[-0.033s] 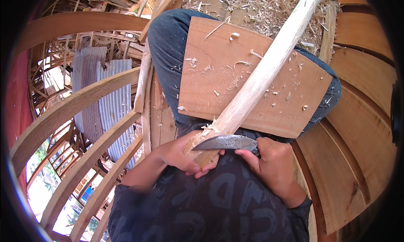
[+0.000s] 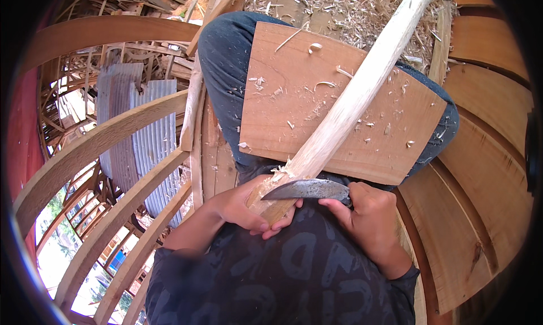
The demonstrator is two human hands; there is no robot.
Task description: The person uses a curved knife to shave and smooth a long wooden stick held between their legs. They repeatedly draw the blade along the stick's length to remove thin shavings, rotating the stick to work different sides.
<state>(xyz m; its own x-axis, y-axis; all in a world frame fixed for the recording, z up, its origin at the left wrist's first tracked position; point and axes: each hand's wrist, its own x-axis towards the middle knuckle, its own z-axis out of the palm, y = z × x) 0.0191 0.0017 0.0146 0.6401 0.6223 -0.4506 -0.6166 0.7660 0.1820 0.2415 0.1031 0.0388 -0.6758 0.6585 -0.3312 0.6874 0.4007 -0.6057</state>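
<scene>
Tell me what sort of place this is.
Likely a woodworking site, perhaps inside a wooden boat hull being built: curved timbers rise on the left, wide planks bow along the right, and wood shavings litter the boards ahead.

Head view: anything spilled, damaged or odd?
Loose shavings are scattered over the board across the legs and the planking beyond. The pole looks frayed beside the left hand, unlike its smoother length.
</scene>
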